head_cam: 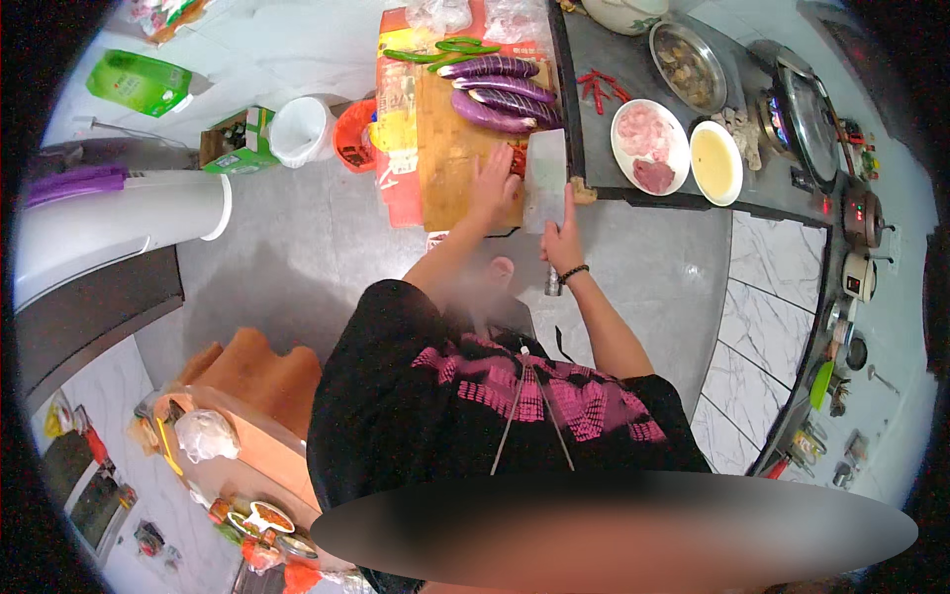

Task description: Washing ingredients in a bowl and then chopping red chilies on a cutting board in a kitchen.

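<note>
A wooden cutting board (444, 160) lies on a table with a red and yellow cover. My left hand (493, 185) rests on the board, its fingertips against chopped red chili peppers (519, 159). In my right hand (562, 241) is the handle of a cleaver (545, 178), with the index finger laid along the broad blade. The blade is beside the chopped peppers, at the board's right edge. Several purple eggplants (499, 87) with scored skin lie across the far part of the board, and green chili peppers (453, 52) lie beyond them.
On the dark counter at right are whole red chilies (600, 87), a plate of raw meat (651, 134), a bowl of yellowish liquid (716, 163), a metal bowl (686, 67) and a wok (810, 122) over a lit burner. A red basket (352, 137) and white bin (298, 132) stand left.
</note>
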A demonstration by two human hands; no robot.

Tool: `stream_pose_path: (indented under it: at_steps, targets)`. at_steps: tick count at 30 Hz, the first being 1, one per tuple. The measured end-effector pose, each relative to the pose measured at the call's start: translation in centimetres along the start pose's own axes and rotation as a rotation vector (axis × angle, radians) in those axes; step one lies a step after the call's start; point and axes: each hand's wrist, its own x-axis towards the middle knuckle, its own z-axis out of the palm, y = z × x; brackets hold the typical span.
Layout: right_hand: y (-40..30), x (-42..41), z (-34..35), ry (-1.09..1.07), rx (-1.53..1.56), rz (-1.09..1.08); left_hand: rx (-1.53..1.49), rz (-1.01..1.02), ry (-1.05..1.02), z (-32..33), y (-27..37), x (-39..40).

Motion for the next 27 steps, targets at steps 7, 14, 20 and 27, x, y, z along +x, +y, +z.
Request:
stream_pose_path:
  at_steps: [7, 14, 20, 27]
  targets:
    - [-3.3, -0.7, -1.3, 0.045, -0.511, -0.104, 0.009, 0.027, -0.089, -4.1, -1.2, 4.3]
    - [-4.1, -1.6, -2.8, 0.005, -0.67, -0.059, -0.277, 0.023, 0.236, -7.1, 1.0, 19.2]
    - [-4.7, 0.2, -5.1, -0.198, -0.769, -0.107, -0.162, -0.033, 0.032, -4.4, 1.9, 31.2]
    - [-7.5, 4.0, -8.3, -0.255, -0.754, -0.222, 0.248, 0.041, -0.054, -0.6, 2.4, 38.8]
